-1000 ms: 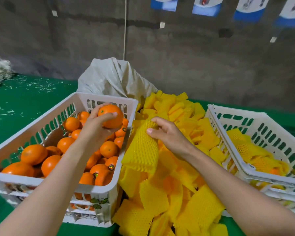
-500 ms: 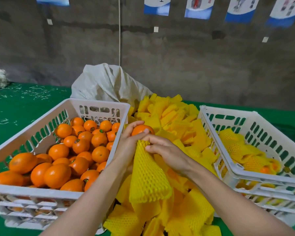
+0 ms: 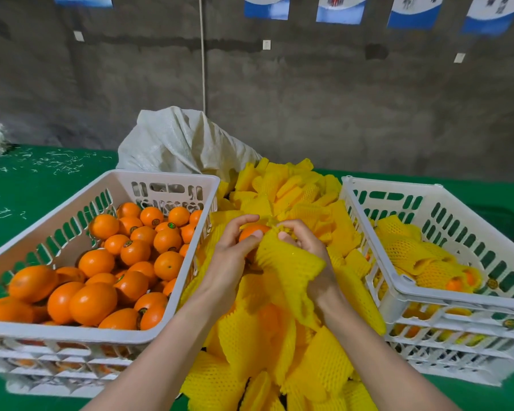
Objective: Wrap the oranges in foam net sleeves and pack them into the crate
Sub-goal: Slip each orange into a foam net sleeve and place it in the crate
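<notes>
While the left hand (image 3: pixel 235 253) curls its fingers around 1 orange (image 3: pixel 250 231), the right hand (image 3: pixel 306 247) pinches the open end of a yellow foam net sleeve (image 3: pixel 291 268), which touches the fruit. Both hands are above the pile of sleeves (image 3: pixel 294 191), between the crate of bare oranges (image 3: pixel 161 176) and the crate of wrapped ones (image 3: pixel 457 301).

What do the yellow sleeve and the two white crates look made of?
Sleeve: soft foam netting, matte; open mesh, crumples limply. Left crate and right crate: probably rigid moulded plastic, faintly glossy; slotted walls, thick rims.
</notes>
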Demonstrator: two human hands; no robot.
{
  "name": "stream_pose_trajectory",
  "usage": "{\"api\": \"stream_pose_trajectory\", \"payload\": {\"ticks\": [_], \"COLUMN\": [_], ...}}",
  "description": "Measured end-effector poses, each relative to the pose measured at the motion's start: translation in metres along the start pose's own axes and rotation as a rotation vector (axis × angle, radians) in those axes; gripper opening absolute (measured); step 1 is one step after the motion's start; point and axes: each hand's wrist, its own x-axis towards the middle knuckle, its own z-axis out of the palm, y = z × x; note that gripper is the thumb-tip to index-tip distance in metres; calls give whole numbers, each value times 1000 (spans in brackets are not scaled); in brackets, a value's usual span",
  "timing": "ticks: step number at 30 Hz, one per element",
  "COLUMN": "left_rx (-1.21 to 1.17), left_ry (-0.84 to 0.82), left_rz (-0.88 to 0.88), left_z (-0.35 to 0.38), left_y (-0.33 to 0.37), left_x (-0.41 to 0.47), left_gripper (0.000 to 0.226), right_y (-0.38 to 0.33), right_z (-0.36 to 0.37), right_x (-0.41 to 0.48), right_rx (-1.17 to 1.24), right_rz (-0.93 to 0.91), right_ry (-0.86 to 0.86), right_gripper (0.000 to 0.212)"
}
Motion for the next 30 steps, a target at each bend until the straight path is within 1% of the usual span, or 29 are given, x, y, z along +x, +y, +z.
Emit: {"api": "stream_pose_trajectory", "payload": {"ticks": [2,3,4,5,7,9,10,11,12,13,14,15,17,18,19,20,21,22,23,24,26,27,28,30], "left_rx": [-30,-58,-90,-113,-108,-121,-126,-112,-83,-64,-77,-122,-241,-286,-318,-339,-345,-346,-350,-359,-409,-433,-444,-411], "left_ry": [-12,-41,-79,-120,-222,-305,-322,-320,-308,-298,-293,-292,-260,-229,-201,-187,-182,-178,-159,-134,-111,-101,-103,-151], "left_rz": [-3,-18,-39,-54,-58,-60,-54,-37,-20,-10,-14,-32,-81,-103,-121,-135,-142,-140,-133,-124,-98,-91,-82,-64], "left_z": [4,5,4,3,0,-2,-3,-4,-4,-4,-3,-1,4,7,9,11,14,16,19,20,22,22,20,17], "left_y": [-1,-1,-2,-3,-7,-8,-9,-9,-9,-9,-10,-11,-12,-11,-10,-10,-11,-11,-12,-14,-16,-16,-17,-16], "left_x": [-3,-3,-4,-4,-5,-6,-7,-7,-7,-8,-8,-9,-8,-7,-5,-4,-2,-2,-4,-5,-6,-7,-8,-11], "left_gripper": [14,17,25,39,61,75,77,73,69,65,62,60,55,52,50,48,42,32,27,27,24,23,24,28], "right_y": [-2,-2,-2,-2,-3,-4,-4,-2,-4,-8,-13,-15,-11,-7,-4,-4,-6,-12,-16,-15,-9,-5,-2,3], "right_z": [-2,-2,-3,-3,-4,-8,-11,-14,-16,-18,-21,-22,-25,-29,-33,-33,-28,-21,-14,-11,-8,-9,-12,-16], "right_x": [-3,-6,-8,-9,-11,-14,-16,-17,-19,-21,-21,-20,-17,-19,-20,-20,-20,-19,-18,-17,-9,-8,-7,-9], "right_rx": [26,41,52,82,154,207,280,399,524,636,675,672,523,415,340,318,354,438,444,355,109,4,-32,6], "right_rz": [-29,-35,-30,-16,33,95,153,233,292,312,304,313,374,396,415,400,336,269,212,137,7,-39,-56,-53], "right_ry": [63,84,104,118,118,104,94,95,89,76,62,56,82,131,171,162,68,-52,-118,-130,10,91,145,193], "right_gripper": [18,19,19,20,25,30,32,34,31,22,15,16,30,38,42,43,37,24,14,15,15,19,22,22]}}
